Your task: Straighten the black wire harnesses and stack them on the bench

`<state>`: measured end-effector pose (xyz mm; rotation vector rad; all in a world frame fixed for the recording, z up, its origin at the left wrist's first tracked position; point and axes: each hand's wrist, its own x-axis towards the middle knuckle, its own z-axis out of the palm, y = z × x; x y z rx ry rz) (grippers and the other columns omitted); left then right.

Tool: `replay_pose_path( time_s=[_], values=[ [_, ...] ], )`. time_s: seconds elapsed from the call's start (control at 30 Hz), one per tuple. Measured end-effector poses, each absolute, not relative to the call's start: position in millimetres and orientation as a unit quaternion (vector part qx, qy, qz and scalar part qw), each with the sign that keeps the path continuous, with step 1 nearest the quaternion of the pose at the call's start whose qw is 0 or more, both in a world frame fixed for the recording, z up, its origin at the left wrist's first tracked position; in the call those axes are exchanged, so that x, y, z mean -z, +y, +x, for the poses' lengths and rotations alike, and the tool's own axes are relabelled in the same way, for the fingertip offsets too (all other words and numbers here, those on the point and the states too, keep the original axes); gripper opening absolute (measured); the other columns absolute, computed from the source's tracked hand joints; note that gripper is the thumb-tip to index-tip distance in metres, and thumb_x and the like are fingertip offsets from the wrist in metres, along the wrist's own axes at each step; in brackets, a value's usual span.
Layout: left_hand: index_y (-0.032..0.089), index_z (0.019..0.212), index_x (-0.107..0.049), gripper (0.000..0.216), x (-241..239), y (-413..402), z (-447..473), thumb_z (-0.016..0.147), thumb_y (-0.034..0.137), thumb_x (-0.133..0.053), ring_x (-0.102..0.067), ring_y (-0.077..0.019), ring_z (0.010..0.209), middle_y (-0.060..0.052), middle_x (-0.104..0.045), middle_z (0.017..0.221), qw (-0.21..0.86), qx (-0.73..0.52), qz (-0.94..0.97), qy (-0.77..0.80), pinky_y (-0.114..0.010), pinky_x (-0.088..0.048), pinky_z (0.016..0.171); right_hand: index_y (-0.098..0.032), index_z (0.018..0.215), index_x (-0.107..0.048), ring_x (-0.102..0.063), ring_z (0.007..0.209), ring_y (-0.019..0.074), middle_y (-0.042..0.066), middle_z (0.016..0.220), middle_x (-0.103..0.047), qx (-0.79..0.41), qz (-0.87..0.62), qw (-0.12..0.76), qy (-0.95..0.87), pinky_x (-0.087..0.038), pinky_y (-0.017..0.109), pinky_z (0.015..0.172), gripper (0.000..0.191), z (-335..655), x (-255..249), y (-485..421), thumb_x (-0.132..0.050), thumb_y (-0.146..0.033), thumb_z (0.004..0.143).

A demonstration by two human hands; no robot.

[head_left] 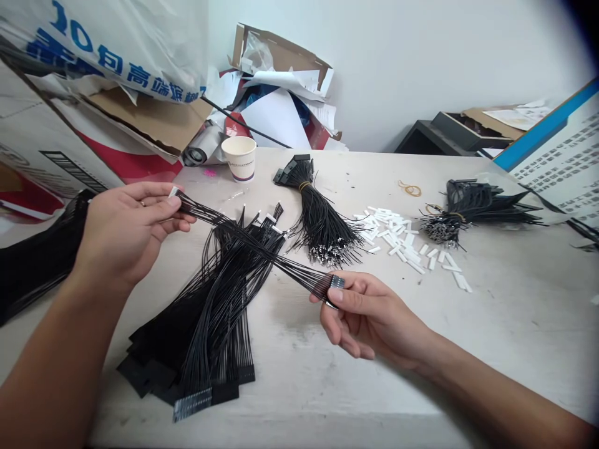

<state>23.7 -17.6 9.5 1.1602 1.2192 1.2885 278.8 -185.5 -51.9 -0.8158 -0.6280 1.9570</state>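
A black wire harness (276,257) is stretched between my two hands above the table. My left hand (135,224) pinches its small white connector (175,192). My right hand (365,308) grips the wider black connector (337,284) at the other end, thumb on top. Beneath the stretched wires lies a pile of similar harnesses (201,312), white plugs toward the back and black connectors toward me. Behind my right hand, a bundle of black wires (318,215) is tied with a yellow rubber band. Loose white connector housings (393,234) are scattered to its right.
A paper cup (239,159) stands at the back. A second tied wire bundle (472,206) and rubber bands (410,188) lie at right. Boxes (145,118) and a plastic bag (121,50) crowd the left; more black wires (37,262) lie under my left arm.
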Motion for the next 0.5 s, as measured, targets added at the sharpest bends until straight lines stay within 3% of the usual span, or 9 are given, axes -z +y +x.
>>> replay_pose_path(
  time_s=[0.13,0.3,0.37,0.5],
  values=[
    [0.008,0.08,-0.069,0.017,-9,-17,19,0.077,-0.008,-0.065,-0.067,-0.0137,0.052,-0.002,-0.068,0.059,0.493,-0.523,0.479,0.504,-0.024,-0.053,0.053,-0.02,0.087,-0.057,-0.055,0.039,0.0085,0.003,0.063,-0.073,-0.774,-0.353,0.456,-0.263,-0.031,0.015,0.031,0.025,279,50,-186,-0.074,-0.038,0.091],
    [0.008,0.089,-0.076,0.018,-10,-25,16,0.071,0.003,-0.076,-0.061,-0.0126,0.047,-0.002,-0.065,0.055,0.543,-0.432,0.526,0.492,-0.02,-0.043,0.041,-0.021,0.083,-0.065,-0.043,0.033,0.0085,0.0,0.049,-0.061,-0.681,-0.464,0.486,-0.29,-0.017,0.022,0.032,0.026,311,45,-184,-0.081,-0.041,0.081],
    [0.01,0.092,-0.078,0.026,-9,-31,18,0.067,0.006,-0.079,-0.059,-0.0124,0.045,-0.001,-0.064,0.054,0.563,-0.39,0.548,0.481,-0.021,-0.043,0.039,-0.022,0.073,-0.067,-0.042,0.036,0.0092,0.0,0.044,-0.054,-0.615,-0.507,0.522,-0.303,-0.019,0.025,0.035,0.025,330,43,-183,-0.083,-0.041,0.077],
    [0.015,0.09,-0.081,0.025,-4,-42,23,0.066,0.01,-0.078,-0.056,-0.0119,0.042,-0.001,-0.066,0.056,0.562,-0.333,0.575,0.492,-0.022,-0.044,0.039,-0.024,0.06,-0.062,-0.038,0.04,0.0105,0.0,0.041,-0.044,-0.55,-0.553,0.546,-0.307,-0.024,0.029,0.041,0.034,349,41,-185,-0.076,-0.044,0.084]
  ],
)
